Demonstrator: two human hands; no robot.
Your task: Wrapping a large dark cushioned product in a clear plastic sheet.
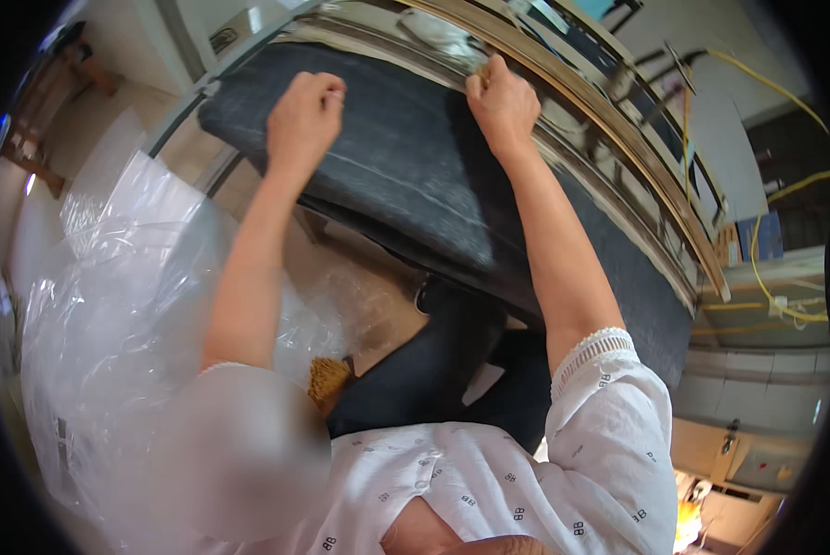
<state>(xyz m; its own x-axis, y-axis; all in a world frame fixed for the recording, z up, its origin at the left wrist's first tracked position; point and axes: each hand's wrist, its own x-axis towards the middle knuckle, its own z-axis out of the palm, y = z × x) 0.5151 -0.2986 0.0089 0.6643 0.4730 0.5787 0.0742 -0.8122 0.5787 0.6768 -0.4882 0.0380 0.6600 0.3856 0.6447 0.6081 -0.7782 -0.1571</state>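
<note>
Both my arms reach over a long surface covered in dark cloth [405, 185], with pale scuff lines on it. Above the cloth toward its left end, my left hand [304, 122] is closed with thumb and fingers pressed together; whatever is in it, if anything, is too small to tell. My right hand [505, 109] is closed in a pinch near the cloth's far edge, beside the wooden rail [609, 116]. A small yellowish bit shows at its fingertips, too little of it to name.
Crumpled clear plastic sheeting [147, 305] fills the left side. A yellow-brown tufted thing [329, 381] lies beside my leg. Behind the rail sit a whitish plastic-wrapped bundle [438, 32] and metal bars. Yellow cords [757, 250] hang at the right. A metal frame bar [179, 116] borders the cloth's left end.
</note>
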